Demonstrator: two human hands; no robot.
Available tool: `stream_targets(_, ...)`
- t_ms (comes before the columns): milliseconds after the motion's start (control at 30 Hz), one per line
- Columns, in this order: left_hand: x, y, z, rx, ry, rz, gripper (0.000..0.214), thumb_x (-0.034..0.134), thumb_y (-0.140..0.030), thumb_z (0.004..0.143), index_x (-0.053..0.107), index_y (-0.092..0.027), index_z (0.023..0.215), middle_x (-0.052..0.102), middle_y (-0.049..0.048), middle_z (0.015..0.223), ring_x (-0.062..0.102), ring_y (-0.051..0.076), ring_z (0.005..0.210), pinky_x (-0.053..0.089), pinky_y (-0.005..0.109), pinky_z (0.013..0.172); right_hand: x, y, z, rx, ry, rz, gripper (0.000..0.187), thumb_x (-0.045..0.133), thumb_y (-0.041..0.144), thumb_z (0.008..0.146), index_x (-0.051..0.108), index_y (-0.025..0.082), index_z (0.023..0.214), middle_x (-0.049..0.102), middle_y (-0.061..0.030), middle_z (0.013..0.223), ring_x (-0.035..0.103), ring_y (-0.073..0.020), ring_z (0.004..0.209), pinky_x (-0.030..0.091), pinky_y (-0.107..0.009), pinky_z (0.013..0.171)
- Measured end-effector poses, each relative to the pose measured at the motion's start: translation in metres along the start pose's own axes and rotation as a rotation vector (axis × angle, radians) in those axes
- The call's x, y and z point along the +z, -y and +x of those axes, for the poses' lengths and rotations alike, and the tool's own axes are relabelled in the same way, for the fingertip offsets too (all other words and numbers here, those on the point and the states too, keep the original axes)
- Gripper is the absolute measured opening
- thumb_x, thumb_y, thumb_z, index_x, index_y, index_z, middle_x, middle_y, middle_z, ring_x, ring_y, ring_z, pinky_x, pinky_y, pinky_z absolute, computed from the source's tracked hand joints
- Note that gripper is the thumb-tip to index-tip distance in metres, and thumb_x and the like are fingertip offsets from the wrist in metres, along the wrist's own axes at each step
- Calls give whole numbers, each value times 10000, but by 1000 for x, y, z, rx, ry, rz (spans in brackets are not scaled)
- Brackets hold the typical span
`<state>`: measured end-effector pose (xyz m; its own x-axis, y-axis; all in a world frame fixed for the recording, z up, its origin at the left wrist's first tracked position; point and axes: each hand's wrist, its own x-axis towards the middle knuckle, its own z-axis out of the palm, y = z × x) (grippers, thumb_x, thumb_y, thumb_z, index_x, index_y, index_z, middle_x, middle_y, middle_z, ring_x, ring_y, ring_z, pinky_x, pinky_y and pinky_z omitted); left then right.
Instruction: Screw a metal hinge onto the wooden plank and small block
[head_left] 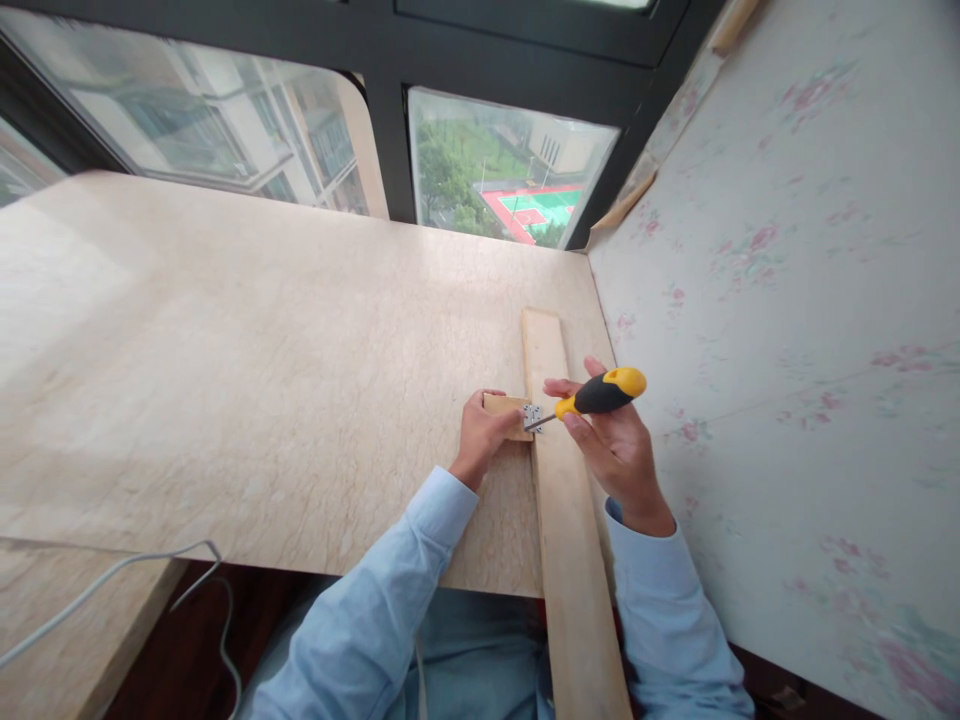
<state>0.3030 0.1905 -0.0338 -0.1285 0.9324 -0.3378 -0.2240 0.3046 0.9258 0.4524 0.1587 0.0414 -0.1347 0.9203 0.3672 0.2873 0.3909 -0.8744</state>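
A long pale wooden plank (pixel 574 540) lies on the marble-look tabletop (pixel 225 380), running from near the window past the front edge. A small wooden block (pixel 513 409) sits against the plank's left side, joined by a small metal hinge (pixel 532 415). My left hand (pixel 480 435) grips the block and presses it to the plank. My right hand (pixel 611 445) holds a yellow and black screwdriver (pixel 596 395), its tip resting on the hinge.
A wall with floral wallpaper (pixel 787 350) rises close on the right. Dark-framed windows (pixel 510 170) stand behind the table. A white cable (pixel 112 580) hangs off the lower left table edge. My knees are under the front edge.
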Motion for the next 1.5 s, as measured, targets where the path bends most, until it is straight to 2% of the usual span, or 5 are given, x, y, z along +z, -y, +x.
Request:
stream_targets(233, 0, -5, -2, -33, 1, 14, 448, 776, -208, 581, 571, -126, 970, 623, 40, 821, 580, 115, 670, 467, 203, 564, -8, -15, 11, -87, -334, -496, 465, 798, 544, 670, 671, 191, 945, 714, -85, 881, 692, -291, 860, 559, -434, 817)
stream_targets(467, 1, -5, -1, -42, -16, 8, 461, 783, -192, 566, 579, -124, 974, 641, 40, 813, 592, 122, 663, 468, 208, 566, -10, -3, 9, -36, 89, -7, 694, 474, 384, 985, 47, 338, 1531, 459, -89, 1455, 453, -215, 1338, 336, -518, 1136)
stream_targets(900, 0, 1, 3, -22, -3, -25, 457, 788, -175, 542, 583, -121, 947, 618, 29, 792, 571, 113, 638, 461, 220, 568, -7, 6, 8, -6, -210, -426, 663, 736, 546, 751, 524, 211, 1282, 680, -122, 1131, 656, -305, 1050, 510, -481, 963)
stream_targets(1167, 0, 3, 3, -24, -11, -85, 477, 808, -170, 511, 584, -121, 929, 622, 28, 784, 582, 118, 637, 464, 229, 577, -2, 7, 5, -36, 4, -103, 820, 564, 407, 931, 5, 335, 1527, 472, -106, 1426, 439, -223, 1354, 326, -518, 1145)
stream_targets(1500, -1, 5, 5, -17, -2, -55, 439, 785, -178, 532, 586, -125, 920, 632, 16, 758, 591, 118, 634, 453, 195, 544, -2, 16, 5, 56, 51, 174, 684, 560, 332, 944, 172, 370, 1505, 491, -80, 1441, 481, -215, 1333, 401, -499, 1100)
